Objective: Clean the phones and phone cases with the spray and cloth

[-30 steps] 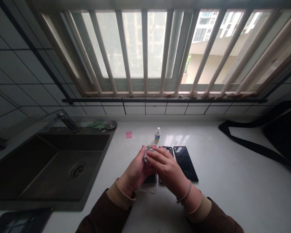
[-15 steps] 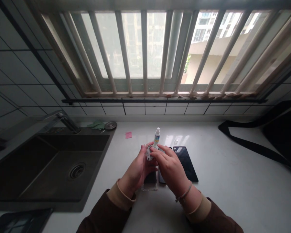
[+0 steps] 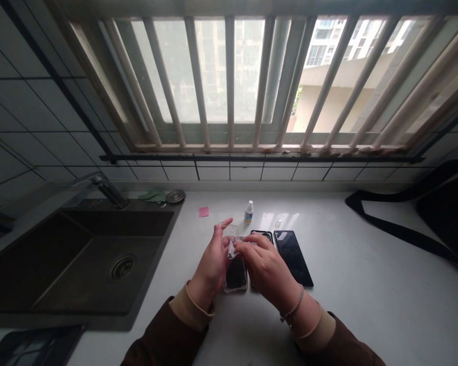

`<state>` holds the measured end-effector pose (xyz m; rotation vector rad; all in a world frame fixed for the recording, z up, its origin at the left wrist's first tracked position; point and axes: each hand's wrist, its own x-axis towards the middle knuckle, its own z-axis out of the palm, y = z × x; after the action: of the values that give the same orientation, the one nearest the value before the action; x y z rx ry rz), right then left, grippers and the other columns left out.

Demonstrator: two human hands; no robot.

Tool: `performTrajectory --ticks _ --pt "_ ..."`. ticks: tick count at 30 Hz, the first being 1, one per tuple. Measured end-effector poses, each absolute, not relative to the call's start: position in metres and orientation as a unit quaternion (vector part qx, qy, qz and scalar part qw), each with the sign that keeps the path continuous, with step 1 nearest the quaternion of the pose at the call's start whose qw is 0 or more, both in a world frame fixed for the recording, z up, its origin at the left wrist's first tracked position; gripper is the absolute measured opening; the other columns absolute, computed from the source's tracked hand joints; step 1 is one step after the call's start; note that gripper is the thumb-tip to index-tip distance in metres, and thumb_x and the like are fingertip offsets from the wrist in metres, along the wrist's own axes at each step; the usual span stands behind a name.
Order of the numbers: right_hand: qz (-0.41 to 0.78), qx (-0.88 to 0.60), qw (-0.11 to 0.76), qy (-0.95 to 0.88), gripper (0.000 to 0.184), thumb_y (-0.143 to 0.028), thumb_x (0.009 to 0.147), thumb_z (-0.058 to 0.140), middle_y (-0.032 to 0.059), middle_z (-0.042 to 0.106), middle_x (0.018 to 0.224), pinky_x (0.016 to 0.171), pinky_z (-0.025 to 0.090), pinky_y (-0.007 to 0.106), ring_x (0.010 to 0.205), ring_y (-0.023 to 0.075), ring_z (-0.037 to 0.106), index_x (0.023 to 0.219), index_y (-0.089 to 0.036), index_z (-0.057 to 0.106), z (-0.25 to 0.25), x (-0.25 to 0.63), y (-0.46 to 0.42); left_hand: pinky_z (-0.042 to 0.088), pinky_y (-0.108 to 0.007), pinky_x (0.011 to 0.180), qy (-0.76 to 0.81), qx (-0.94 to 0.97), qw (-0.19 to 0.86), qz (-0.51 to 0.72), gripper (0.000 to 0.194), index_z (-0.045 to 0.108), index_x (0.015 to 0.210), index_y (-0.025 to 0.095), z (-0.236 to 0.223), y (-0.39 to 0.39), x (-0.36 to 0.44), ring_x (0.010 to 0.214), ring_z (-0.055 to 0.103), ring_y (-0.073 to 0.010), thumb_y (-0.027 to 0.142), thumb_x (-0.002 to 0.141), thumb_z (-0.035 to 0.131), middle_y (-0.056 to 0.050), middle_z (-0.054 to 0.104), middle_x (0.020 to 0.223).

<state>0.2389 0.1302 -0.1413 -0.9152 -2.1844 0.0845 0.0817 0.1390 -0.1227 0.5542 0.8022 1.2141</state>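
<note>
My left hand [image 3: 212,262] holds a clear phone case [image 3: 234,290] by its left side, thumb up along the edge. A dark rectangle shows through the lower part of the case; whether it lies inside or beneath, I cannot tell. My right hand [image 3: 267,262] pinches a small crumpled whitish cloth or wipe [image 3: 232,249] against the case's upper inside. Partly hidden behind my right hand is a black phone case or phone [image 3: 267,234] with a round part near its top. Beside it lies a flat black phone-like slab [image 3: 293,256]. A small white-capped bottle [image 3: 249,213] stands beyond my hands.
A dark sink [image 3: 137,305] with a faucet [image 3: 109,189] is at left. Near it are a green cloth [image 3: 152,196], a metal drain lid [image 3: 175,196] and a pink sticky note [image 3: 203,212]. A black strap [image 3: 389,218] lies at right, below the barred window [image 3: 229,86].
The whitish cloth and my right fingers have shifted slightly down and left on the clear case. The case has tilted, its top edge now showing more. The bottle is now unobstructed.
</note>
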Motion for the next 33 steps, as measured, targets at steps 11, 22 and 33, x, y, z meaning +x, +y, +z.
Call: performTrajectory --ticks 11,22,33 --pt "0.131 -0.258 0.381 -0.878 0.023 -0.01 0.099 0.049 0.0083 0.074 0.091 0.087 0.059 0.039 0.093 0.0234 0.065 0.109 -0.02 0.067 -0.126 0.238 0.115 0.059 -0.031 0.071 0.39 0.211 0.635 0.632 0.051 0.057 0.136 0.024 -0.122 0.151 0.067 0.074 0.068 -0.0201 0.062 0.103 0.047 -0.006 0.068 0.084" --pt "0.325 -0.532 0.564 -0.542 0.037 -0.049 0.105 0.054 0.0058 0.076 0.093 0.075 0.055 0.03 0.084 0.0209 0.069 0.111 -0.018 0.074 -0.146 0.258 0.139 0.062 -0.035 0.073 0.353 0.175 0.746 0.537 0.056 0.058 0.141 0.019 -0.116 0.147 0.065 0.079 0.074 -0.024 0.059 0.105 0.042 -0.015 0.074 0.094" --pt "0.19 -0.458 0.522 -0.694 0.028 -0.026 0.107 0.053 0.0091 0.078 0.118 0.095 0.059 0.038 0.106 0.0232 0.073 0.127 -0.023 0.072 -0.144 0.253 0.137 0.059 -0.03 0.072 0.343 0.281 0.741 0.505 0.06 0.053 0.144 0.021 -0.122 0.14 0.074 0.08 0.07 -0.0204 0.064 0.103 0.045 -0.011 0.072 0.095"
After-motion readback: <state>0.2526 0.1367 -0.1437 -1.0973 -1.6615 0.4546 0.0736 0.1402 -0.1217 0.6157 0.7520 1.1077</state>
